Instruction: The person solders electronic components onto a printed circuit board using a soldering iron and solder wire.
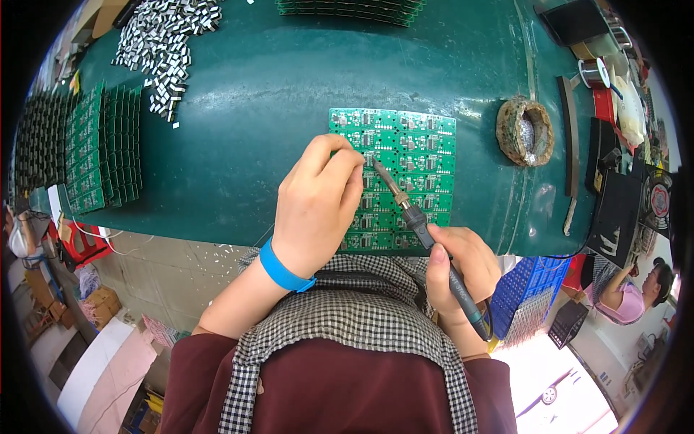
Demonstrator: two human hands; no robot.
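"Green worktable point(217, 145), broad and smooth, seen from above. On its left side stands a stack of green circuit-board panels point(87, 155)."

"What lies in front of the person?"

"One green panel of small circuit boards point(428, 163), flat by the near edge, partly covered by the left hand point(318, 192). Well apart, toward the far left, spreads a heap of small white-and-dark components point(163, 43)."

"And the hands?"

"The left reaches over the panel's left side, fingers curled and drawn together; I cannot tell whether they pinch anything. The right hand point(466, 267) grips the handle of a soldering iron point(415, 218)."

"Where does the iron point?"

"Away from the person and leftward, across the panel. A rough brown dish point(505, 134) sits to the right. A blue band point(280, 269) circles the left wrist. The iron's metal tip point(379, 168) is just beside the left fingertips."
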